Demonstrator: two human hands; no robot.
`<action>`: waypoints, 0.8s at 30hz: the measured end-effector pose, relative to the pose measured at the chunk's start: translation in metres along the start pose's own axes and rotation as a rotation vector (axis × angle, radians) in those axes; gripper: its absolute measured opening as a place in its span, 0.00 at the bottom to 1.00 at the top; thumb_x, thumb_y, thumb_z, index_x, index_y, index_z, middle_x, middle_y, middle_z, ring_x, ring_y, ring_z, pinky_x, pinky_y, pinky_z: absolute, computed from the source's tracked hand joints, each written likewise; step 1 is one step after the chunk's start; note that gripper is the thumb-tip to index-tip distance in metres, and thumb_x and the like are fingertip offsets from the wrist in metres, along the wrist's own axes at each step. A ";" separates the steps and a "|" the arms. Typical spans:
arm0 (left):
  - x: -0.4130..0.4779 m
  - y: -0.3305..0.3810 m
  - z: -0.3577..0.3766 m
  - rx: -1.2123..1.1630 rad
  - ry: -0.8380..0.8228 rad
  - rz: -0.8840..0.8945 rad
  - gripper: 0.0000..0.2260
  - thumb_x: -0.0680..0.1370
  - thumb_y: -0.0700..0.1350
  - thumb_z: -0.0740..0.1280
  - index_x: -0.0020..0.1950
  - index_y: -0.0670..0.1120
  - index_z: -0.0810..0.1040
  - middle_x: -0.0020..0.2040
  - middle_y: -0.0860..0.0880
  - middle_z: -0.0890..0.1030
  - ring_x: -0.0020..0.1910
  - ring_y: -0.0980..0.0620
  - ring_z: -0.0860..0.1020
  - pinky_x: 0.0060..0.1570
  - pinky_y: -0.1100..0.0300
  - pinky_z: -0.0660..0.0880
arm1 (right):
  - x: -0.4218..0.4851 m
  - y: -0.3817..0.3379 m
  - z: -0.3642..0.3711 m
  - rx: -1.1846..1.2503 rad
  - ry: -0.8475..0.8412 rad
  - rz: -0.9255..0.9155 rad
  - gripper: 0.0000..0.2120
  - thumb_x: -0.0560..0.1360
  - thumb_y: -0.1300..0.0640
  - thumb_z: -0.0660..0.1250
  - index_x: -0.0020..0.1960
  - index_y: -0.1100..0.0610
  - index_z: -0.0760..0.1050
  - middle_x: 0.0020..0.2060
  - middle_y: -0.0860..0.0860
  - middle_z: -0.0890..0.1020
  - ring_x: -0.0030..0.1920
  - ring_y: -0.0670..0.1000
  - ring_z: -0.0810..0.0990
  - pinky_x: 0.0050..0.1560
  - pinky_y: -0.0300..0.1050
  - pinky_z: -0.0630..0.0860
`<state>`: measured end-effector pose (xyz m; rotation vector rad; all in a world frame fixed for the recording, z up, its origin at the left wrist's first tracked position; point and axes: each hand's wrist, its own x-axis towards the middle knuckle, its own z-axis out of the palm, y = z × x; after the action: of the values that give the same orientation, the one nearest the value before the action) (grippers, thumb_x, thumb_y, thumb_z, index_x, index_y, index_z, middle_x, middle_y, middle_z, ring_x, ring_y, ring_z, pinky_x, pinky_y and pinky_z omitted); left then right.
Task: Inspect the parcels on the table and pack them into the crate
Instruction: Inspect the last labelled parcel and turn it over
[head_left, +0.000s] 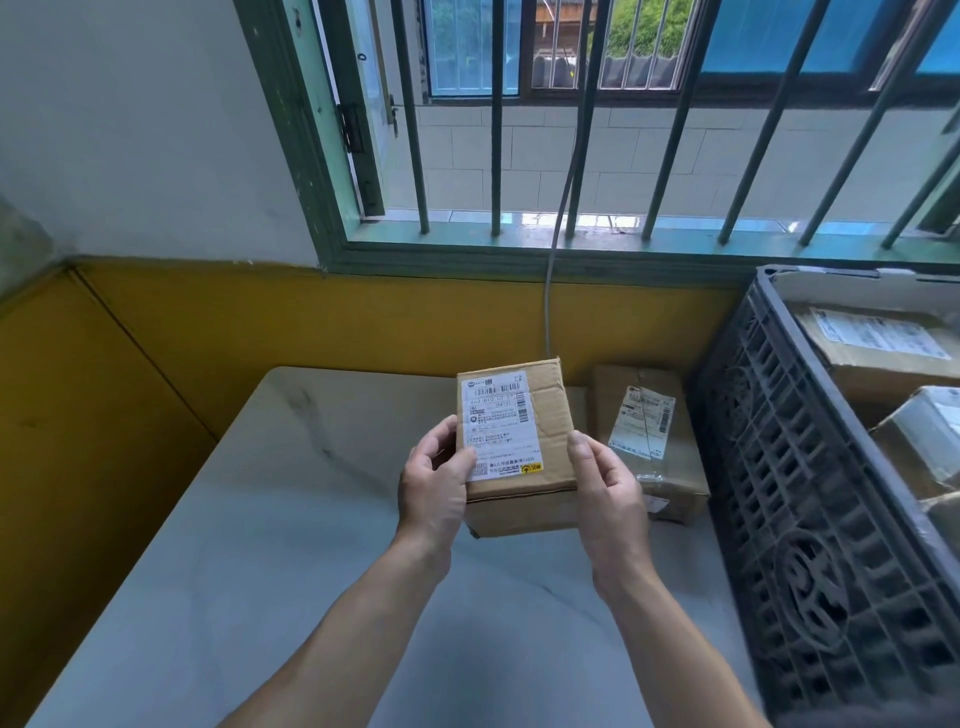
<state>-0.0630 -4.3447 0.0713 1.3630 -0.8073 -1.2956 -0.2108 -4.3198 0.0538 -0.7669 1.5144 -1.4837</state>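
Above surface (291, 519), box (519, 452) pinched between left hand (434, 483) and right hand (605, 493); could slip, grip only at edges, crate (810, 519) right.

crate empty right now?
No, the crate already holds several parcels, while both hands hold another box over the table.

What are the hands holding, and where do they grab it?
A small cardboard box with a shipping label on top. The left hand grips its left side, the right hand its right side, thumbs resting on the top face, above the table.
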 end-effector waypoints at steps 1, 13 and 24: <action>0.000 0.001 0.000 -0.006 0.002 -0.007 0.16 0.81 0.33 0.65 0.54 0.56 0.81 0.45 0.60 0.87 0.47 0.61 0.84 0.41 0.69 0.79 | 0.001 0.001 0.000 -0.011 -0.009 0.004 0.08 0.81 0.49 0.69 0.58 0.49 0.82 0.51 0.44 0.87 0.54 0.45 0.84 0.56 0.45 0.79; 0.012 -0.019 0.004 -0.030 -0.025 -0.044 0.11 0.81 0.33 0.67 0.61 0.43 0.81 0.54 0.47 0.86 0.46 0.57 0.83 0.40 0.71 0.78 | 0.020 0.017 -0.005 -0.194 0.082 -0.005 0.06 0.79 0.48 0.72 0.52 0.50 0.79 0.50 0.46 0.84 0.53 0.48 0.82 0.54 0.46 0.78; 0.045 -0.054 0.011 0.046 -0.028 -0.102 0.15 0.79 0.30 0.68 0.62 0.45 0.79 0.55 0.50 0.84 0.50 0.60 0.81 0.41 0.74 0.76 | 0.046 0.040 -0.003 -0.521 0.083 0.119 0.13 0.80 0.49 0.68 0.64 0.48 0.81 0.59 0.45 0.83 0.61 0.51 0.80 0.63 0.51 0.76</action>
<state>-0.0753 -4.3770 0.0096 1.4413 -0.7998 -1.3857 -0.2282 -4.3554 0.0073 -0.8996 2.0088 -1.0487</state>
